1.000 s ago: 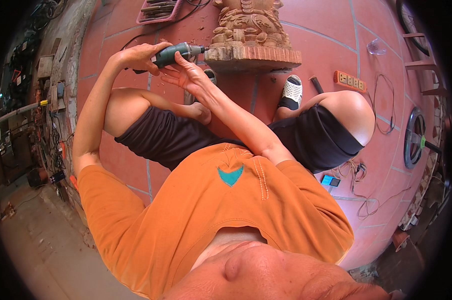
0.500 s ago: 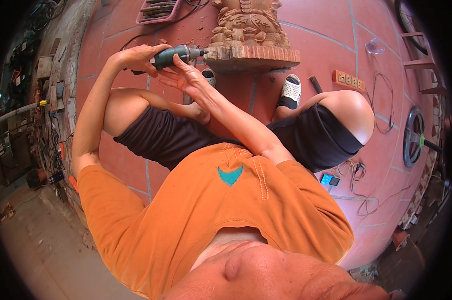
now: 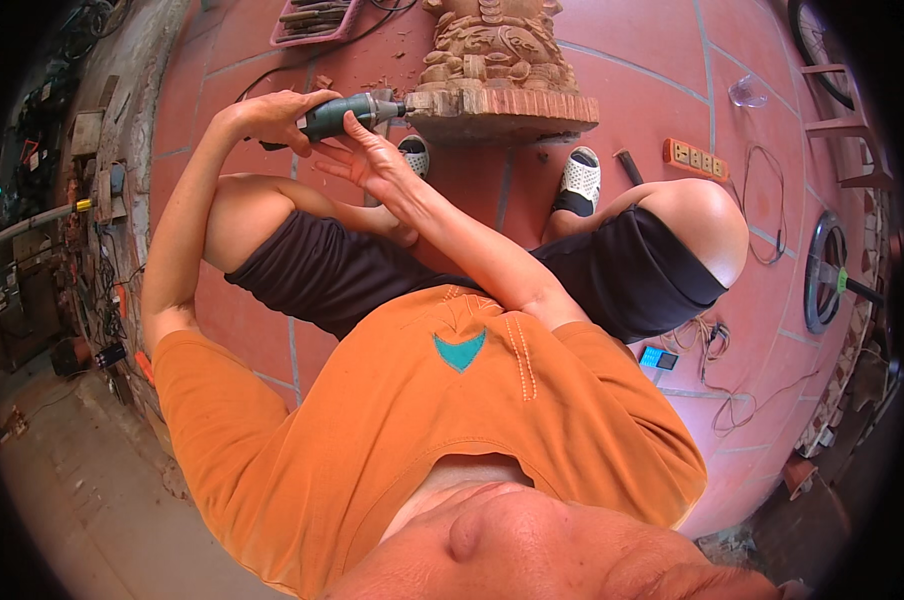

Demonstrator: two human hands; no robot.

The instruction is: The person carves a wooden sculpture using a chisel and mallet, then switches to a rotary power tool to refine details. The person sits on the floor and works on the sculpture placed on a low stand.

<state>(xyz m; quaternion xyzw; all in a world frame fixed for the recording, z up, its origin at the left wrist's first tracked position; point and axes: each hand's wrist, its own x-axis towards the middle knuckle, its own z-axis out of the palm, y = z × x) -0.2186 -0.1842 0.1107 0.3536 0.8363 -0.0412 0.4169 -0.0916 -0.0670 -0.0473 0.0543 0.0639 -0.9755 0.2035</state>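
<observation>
A green die grinder (image 3: 335, 118) with a grey metal nose lies across the space in front of my left knee, its tip at the left end of a carved wooden sculpture's base (image 3: 504, 117). My left hand (image 3: 280, 115) is wrapped over the grinder's rear body from above. From below, my right hand (image 3: 377, 165) supports the same tool, its thumb against the body and its other fingers stretched out underneath. Above the base rise the sculpture's carved figures (image 3: 497, 45); its top is cut off by the picture's edge. Whether the bit touches the wood I cannot tell.
A pink basket (image 3: 315, 38) of carving tools stands at the far left, with a black cable and wood chips nearby. On the right are an orange power strip (image 3: 696, 160), a clear plastic cup (image 3: 748, 93), a wheel-like ring (image 3: 825, 272) and a phone (image 3: 658, 358). A hammer-like handle (image 3: 629, 168) lies beside my right foot.
The grinder and both hands have shifted very slightly to the left. My grip looks the same, and the nose stays at the base's left end.
</observation>
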